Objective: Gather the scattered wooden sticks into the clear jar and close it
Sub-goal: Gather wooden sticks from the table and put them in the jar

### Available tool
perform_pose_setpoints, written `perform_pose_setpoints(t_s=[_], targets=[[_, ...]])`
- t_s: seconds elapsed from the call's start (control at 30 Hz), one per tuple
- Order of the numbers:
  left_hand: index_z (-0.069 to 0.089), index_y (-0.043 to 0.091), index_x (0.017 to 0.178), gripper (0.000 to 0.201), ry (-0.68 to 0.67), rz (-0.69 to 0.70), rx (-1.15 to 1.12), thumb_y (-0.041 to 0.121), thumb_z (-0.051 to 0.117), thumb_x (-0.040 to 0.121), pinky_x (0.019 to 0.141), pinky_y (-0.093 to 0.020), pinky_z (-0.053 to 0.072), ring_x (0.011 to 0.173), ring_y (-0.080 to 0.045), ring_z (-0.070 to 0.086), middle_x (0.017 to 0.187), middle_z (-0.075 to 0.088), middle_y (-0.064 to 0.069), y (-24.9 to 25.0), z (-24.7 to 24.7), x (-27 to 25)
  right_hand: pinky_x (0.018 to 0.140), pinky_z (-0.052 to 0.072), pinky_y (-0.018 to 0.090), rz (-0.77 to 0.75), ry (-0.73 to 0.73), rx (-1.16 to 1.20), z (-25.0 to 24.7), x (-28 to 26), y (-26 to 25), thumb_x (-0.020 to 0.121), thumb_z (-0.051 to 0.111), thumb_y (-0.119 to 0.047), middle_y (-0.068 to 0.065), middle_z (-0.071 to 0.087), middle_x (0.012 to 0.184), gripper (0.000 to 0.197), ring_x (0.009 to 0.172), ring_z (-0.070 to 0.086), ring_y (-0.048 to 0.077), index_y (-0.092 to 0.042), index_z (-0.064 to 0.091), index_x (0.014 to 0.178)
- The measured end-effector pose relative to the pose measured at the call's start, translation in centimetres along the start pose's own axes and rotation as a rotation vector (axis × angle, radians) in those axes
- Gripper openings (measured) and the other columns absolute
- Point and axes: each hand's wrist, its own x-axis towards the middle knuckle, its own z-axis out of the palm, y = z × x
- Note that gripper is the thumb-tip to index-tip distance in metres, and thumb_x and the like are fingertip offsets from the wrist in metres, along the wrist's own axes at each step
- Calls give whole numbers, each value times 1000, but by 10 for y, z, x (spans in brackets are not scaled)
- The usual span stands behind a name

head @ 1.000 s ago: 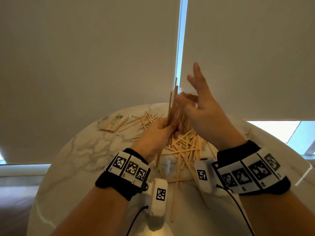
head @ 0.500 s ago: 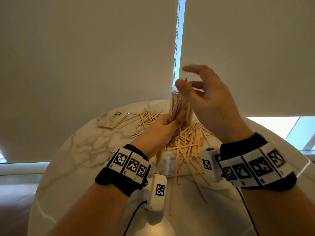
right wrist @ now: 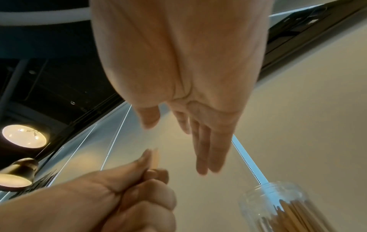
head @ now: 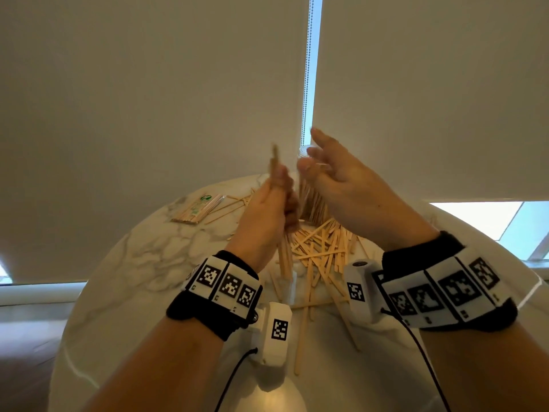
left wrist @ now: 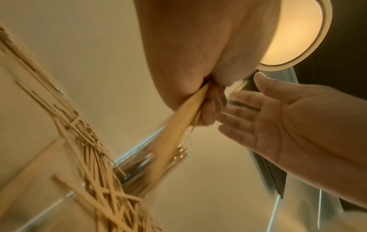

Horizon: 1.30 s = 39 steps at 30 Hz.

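Note:
My left hand (head: 280,188) grips a bundle of wooden sticks (head: 274,162) upright in its fist, just left of the clear jar (head: 312,203). The bundle is blurred and sticks out above and below the fist (right wrist: 139,196). The jar (right wrist: 282,208) stands without a lid and holds several sticks. My right hand (head: 315,154) hovers in front of the jar's rim with straight fingers (right wrist: 206,149) and holds nothing. A loose pile of sticks (head: 320,248) lies on the table (head: 142,263) under both hands. In the left wrist view the open right hand (left wrist: 268,117) is beside the gripped bundle (left wrist: 178,122).
A wrapped packet of sticks (head: 199,208) lies at the table's far left, with more loose sticks (head: 234,203) beside it. A few long sticks (head: 303,331) reach toward the near edge. A small pale see-through object (head: 287,288) lies below my left wrist. Roller blinds hang behind the table.
My right hand has let go of the stick tops and opened. My left hand has swung the bundle left, away from the jar's mouth.

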Motion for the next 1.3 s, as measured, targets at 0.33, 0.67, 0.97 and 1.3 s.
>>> perform_pose_setpoints(t_s=[0.33, 0.67, 0.97, 1.3], targets=[[47, 14, 95, 27, 262, 91, -357, 38, 39, 105, 79, -41, 53, 66, -20, 57, 75, 55, -5, 3, -4, 4, 54, 53, 25, 271, -358, 32, 33, 2, 21, 94, 65, -33, 4, 61, 77, 21, 55, 57, 12, -14, 61, 100], [51, 12, 85, 35, -26, -18, -229, 33, 33, 107, 93, -33, 49, 116, -18, 62, 130, 65, -10, -3, 5, -2, 58, 46, 27, 18, -93, -400, 31, 5, 33, 97, 52, -45, -7, 62, 71, 21, 63, 60, 11, -29, 65, 99], [55, 14, 123, 48, 282, -3, -443, 53, 43, 99, 91, -49, 54, 106, -33, 69, 119, 70, -13, 11, -17, 3, 56, 42, 24, 115, -250, -616, 8, 7, 46, 98, 49, -49, -4, 62, 65, 33, 58, 56, 9, -27, 69, 84], [63, 11, 112, 46, 182, -86, -194, 48, 38, 103, 88, -40, 55, 106, -24, 70, 111, 73, -9, 8, -2, 0, 63, 54, 31, 220, -203, -679, 14, 11, 56, 88, 61, -45, -3, 63, 68, 21, 65, 62, 14, -25, 67, 82]])
